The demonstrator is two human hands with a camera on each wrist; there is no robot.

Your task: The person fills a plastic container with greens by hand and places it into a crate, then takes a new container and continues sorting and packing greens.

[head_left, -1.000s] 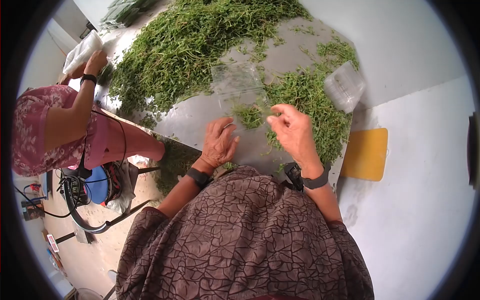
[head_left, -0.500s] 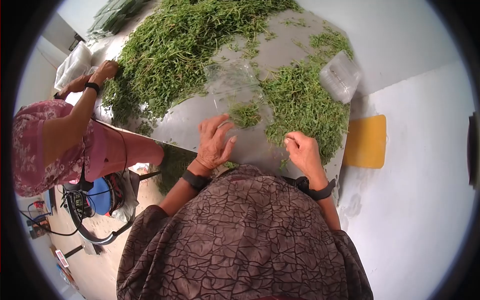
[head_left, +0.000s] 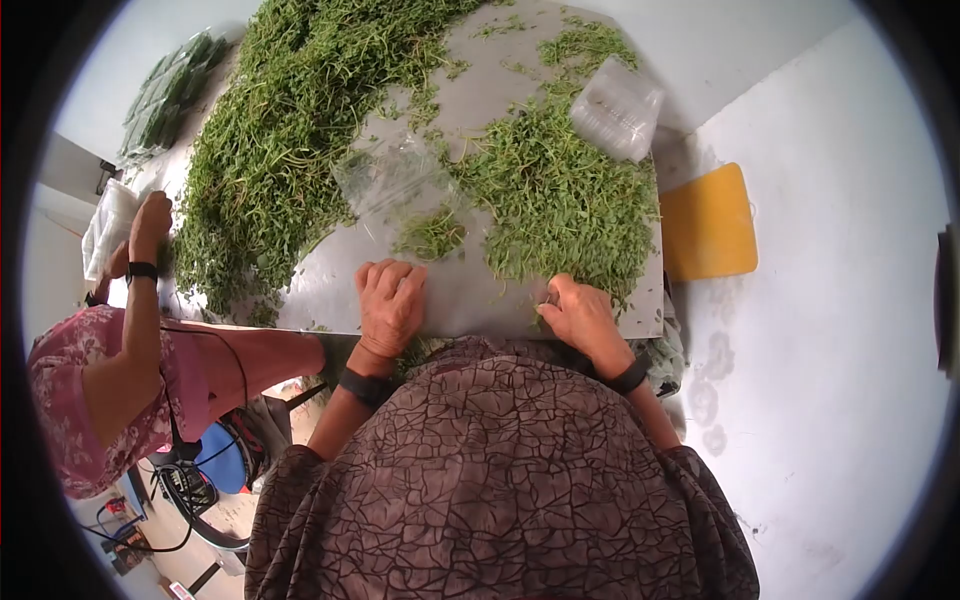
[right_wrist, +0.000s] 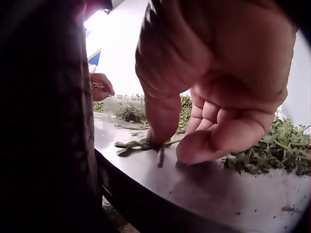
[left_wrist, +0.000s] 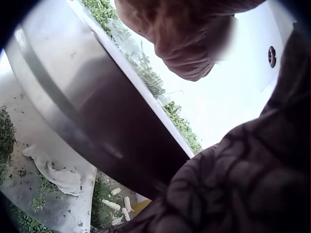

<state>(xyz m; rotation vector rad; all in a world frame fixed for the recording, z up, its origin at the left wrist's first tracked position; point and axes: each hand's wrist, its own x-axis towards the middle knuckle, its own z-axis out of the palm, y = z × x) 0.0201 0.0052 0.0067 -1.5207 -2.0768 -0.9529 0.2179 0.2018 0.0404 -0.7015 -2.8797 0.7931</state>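
Observation:
My left hand (head_left: 390,308) is over the table's near edge, fingers loosely bent, nothing seen in it; the left wrist view shows part of it (left_wrist: 175,36). At the right, my right hand (head_left: 583,318) is low over the metal table (head_left: 470,300). Close up, its thumb and curled fingers (right_wrist: 214,87) pinch a small green sprig (right_wrist: 133,144) just above the surface. Between and beyond the hands, a clear plastic tray (head_left: 395,180) lies with a small clump of greens (head_left: 430,235) at its near end. A pile of greens (head_left: 570,200) lies beyond my right hand.
A large heap of greens (head_left: 285,130) covers the table's left side. Stacked clear trays (head_left: 617,108) stand at the right edge, beside a yellow board (head_left: 708,222). Another person (head_left: 130,385) stands at the left by white trays (head_left: 108,228); filled packs (head_left: 170,95) lie behind.
The head view has turned, so the table appears shifted left. My right hand has moved from beside the tray's clump to the near table edge. My left hand remains near that edge.

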